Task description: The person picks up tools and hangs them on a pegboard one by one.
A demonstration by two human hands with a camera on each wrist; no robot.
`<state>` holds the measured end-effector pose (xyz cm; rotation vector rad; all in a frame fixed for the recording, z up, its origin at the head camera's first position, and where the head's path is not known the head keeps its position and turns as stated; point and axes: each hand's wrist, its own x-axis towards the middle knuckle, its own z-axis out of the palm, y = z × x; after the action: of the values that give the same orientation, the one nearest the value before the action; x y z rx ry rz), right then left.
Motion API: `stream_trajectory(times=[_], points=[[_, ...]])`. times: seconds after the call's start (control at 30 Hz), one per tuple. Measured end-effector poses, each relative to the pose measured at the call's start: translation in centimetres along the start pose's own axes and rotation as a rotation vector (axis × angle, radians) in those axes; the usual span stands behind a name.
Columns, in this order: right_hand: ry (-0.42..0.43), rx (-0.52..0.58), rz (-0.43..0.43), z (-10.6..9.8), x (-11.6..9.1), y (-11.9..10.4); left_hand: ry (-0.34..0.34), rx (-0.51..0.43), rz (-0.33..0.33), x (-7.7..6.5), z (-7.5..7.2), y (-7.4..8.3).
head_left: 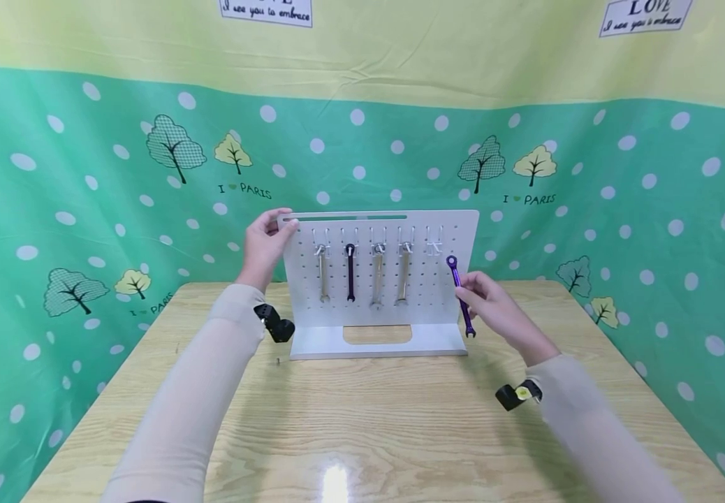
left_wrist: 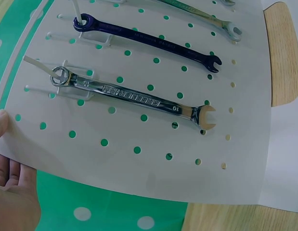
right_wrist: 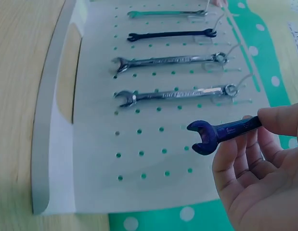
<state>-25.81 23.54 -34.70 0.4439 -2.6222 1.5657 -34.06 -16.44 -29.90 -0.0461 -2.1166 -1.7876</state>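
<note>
My right hand (head_left: 490,305) pinches a purple combination wrench (head_left: 461,297) between thumb and fingers, ring end up, just in front of the pegboard's right side. In the right wrist view the open end of the purple wrench (right_wrist: 205,137) points away from the hand. My left hand (head_left: 265,246) grips the upper left corner of the white pegboard (head_left: 431,293), thumb on the front face. Several wrenches hang there by their ring ends: a silver one (head_left: 323,276) nearest the left hand, a dark one (head_left: 350,272), then two more silver ones (head_left: 378,277). At the right, one white hook (head_left: 434,246) holds nothing.
The pegboard stands on a white base (head_left: 318,342) with an oval cutout, on a light wooden table (head_left: 369,412). A green dotted cloth (head_left: 362,154) hangs behind and along both sides. A tiny object (head_left: 278,361) lies left of the base.
</note>
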Motion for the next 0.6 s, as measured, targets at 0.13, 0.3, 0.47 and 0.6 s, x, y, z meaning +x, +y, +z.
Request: stream_trajectory(times=[0.13, 0.3, 0.47, 0.6], points=[[0.004, 0.023, 0.002, 0.6, 0.8, -0.2, 0.001, 0.006, 0.000, -0.1, 0.0, 0.0], [0.021, 0.045, 0.019, 1.2, 1.6, -0.2, 0.003, 0.011, -0.007, -0.1, 0.0, 0.0], [0.029, 0.069, 0.041, 1.6, 2.2, 0.1, 0.005, 0.007, -0.006, -0.1, 0.0, 0.0], [0.033, 0.079, 0.050, 1.8, 2.5, 0.3, 0.004, 0.002, -0.002, -0.1, 0.0, 0.0]])
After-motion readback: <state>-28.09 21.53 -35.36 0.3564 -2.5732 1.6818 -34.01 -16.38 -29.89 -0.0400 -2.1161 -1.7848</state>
